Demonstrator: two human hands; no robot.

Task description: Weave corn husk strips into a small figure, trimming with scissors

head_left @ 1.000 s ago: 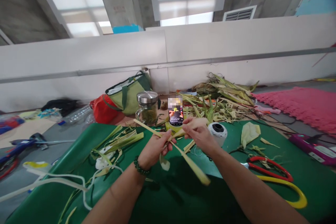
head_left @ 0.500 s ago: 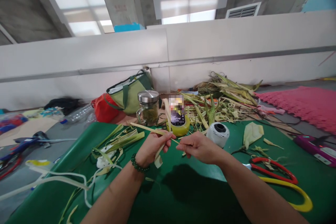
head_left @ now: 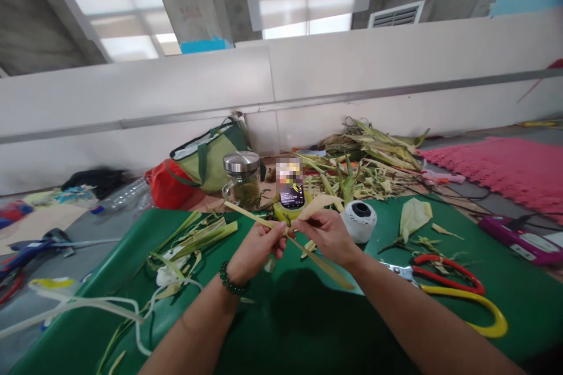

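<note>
My left hand (head_left: 263,241), with a green bead bracelet at its wrist, pinches a narrow pale corn husk strip (head_left: 247,212) that sticks out to the upper left. Close beside it, the fingers of my right hand (head_left: 328,235) are closed on a wider corn husk (head_left: 322,204). The two pieces cross between my fingertips, where the exact crossing is partly hidden. A long husk tail (head_left: 329,270) hangs down to the right below my right hand. Just right of that hand stands a spool of white thread (head_left: 359,229). A phone (head_left: 292,195) leans upright behind my hands.
Red-and-yellow-handled scissors (head_left: 448,278) lie right on the green mat (head_left: 197,328). A loose husk (head_left: 414,218) is beyond them. Left are husk strips (head_left: 204,237) and a white cord (head_left: 99,299). Behind stand a lidded glass mug (head_left: 241,186), a green bag (head_left: 213,161) and a husk heap (head_left: 373,149).
My right hand has turned and come nearer my left. The upright wide husk now lies toward the right in its fingers, and a tail hangs to the lower right. The view shifts slightly.
</note>
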